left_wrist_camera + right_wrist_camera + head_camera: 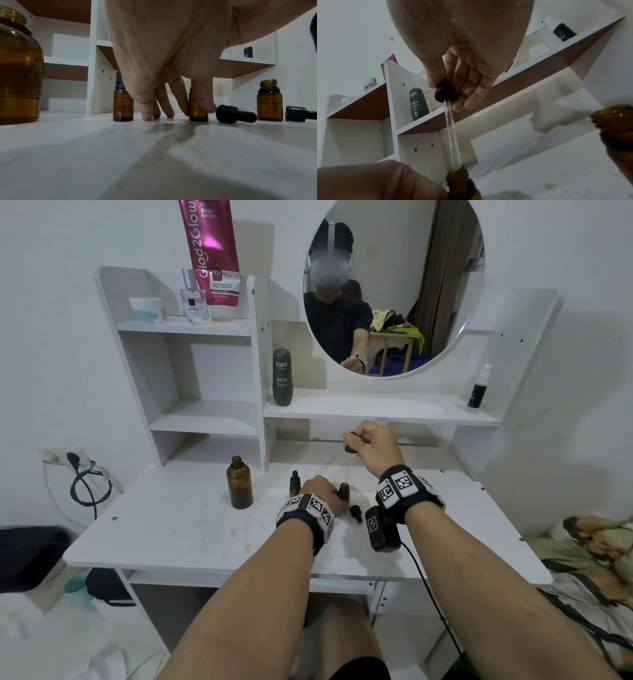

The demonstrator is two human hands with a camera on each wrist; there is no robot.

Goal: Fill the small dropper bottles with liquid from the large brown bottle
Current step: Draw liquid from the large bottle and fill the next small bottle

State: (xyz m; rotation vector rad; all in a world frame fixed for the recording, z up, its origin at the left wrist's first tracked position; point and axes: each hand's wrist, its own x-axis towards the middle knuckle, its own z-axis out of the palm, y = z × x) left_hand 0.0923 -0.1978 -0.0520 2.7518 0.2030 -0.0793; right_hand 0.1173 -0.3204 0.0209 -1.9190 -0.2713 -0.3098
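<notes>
Altogether three small dropper bottles (269, 102), one large brown bottle (239, 482).

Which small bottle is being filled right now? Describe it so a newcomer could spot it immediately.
On the white desk, look right of the large brown bottle, just beyond the left hand. The small amber bottle pinched there is uncapped, and only it has the glass pipette from the right hand at its mouth.

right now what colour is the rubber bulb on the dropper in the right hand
Black, over a clear glass tube. The dropper in the right hand shows best in the right wrist view.
</notes>
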